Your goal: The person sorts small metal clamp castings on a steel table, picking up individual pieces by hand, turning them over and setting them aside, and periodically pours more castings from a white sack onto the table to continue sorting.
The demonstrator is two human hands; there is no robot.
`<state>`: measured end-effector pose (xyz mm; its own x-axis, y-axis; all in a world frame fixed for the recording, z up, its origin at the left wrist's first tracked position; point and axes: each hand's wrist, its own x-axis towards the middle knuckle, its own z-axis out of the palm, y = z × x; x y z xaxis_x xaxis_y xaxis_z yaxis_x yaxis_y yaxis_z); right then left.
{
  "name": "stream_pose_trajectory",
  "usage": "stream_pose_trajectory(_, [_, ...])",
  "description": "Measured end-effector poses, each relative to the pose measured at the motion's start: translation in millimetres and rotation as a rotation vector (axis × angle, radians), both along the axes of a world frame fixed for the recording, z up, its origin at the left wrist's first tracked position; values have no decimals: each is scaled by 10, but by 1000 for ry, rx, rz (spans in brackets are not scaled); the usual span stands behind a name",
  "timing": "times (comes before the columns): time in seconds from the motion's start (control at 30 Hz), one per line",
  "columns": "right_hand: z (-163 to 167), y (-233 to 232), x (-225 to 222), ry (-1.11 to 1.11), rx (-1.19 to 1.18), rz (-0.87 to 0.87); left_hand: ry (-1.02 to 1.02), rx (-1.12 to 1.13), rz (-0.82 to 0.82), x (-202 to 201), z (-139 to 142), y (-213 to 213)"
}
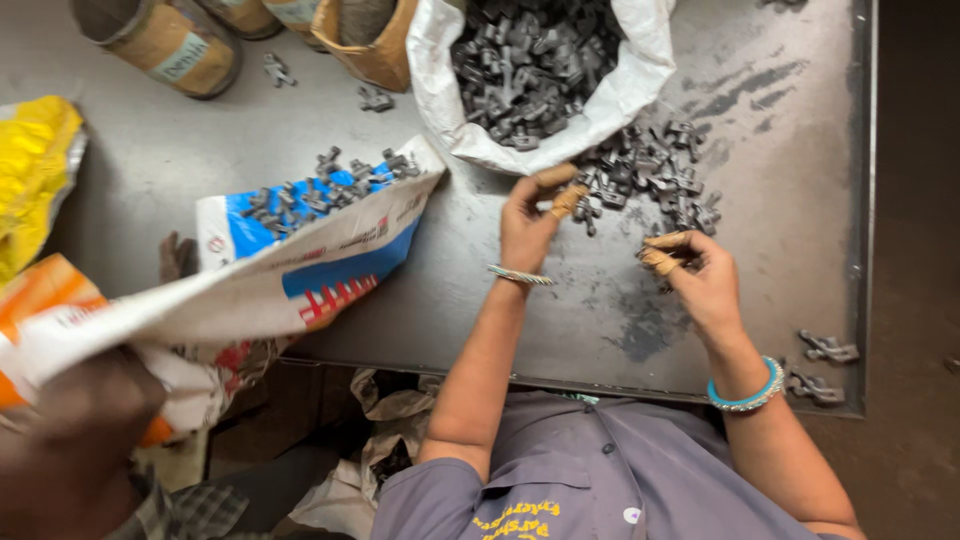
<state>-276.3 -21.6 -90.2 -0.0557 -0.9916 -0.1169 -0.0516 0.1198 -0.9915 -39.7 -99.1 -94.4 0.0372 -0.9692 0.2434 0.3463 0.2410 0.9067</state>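
My left hand (527,228), its fingertips wrapped in tan tape, pinches a small dark metal piece at the near edge of a loose pile of metal pieces (655,170) on the steel table (560,300). My right hand (700,283), taped the same way, grips another dark piece just below the pile. A white sack (620,95) full of the same parts stands open right behind the pile. A striped bangle circles my left wrist, a turquoise one my right.
Another person's hand (70,440) at the lower left holds a white, blue and orange woven sack (300,270) with several parts lying on it. Cardboard tubes (165,40) stand at the back left, a yellow bag (30,170) at the left. Two stray parts (825,365) lie near the table's right front corner.
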Motion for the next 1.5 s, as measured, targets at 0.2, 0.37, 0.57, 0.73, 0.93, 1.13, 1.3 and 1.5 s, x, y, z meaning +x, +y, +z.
stream_pose_trajectory(0.2, [271,-915,278,324,-245,-103,116,714,388,161,23,-37])
stream_pose_trajectory(0.37, [680,-1795,606,283,-289,-204,-91,589,652,454,85,-539])
stream_pose_trajectory(0.57, [658,-1970,748,622,-57,-248,-358,528,925,622,181,-993])
stream_pose_trajectory(0.73, [405,-1768,578,381,-43,-189,-51,463,936,602,180,-1005])
stream_pose_trajectory(0.93, [2,-1967,652,-564,106,-197,3,292,881,600,68,-1091])
stream_pose_trajectory(1.13, [-29,-2636,641,-952,97,-183,-39,48,784,352,56,-1887])
stream_pose_trajectory(1.3, [260,-3033,465,-1252,-167,-167,243,-63,487,119,256,-2085])
stream_pose_trajectory(1.5, [-676,-2823,431,-1029,-180,-236,-209,-163,471,163,-472,-1905])
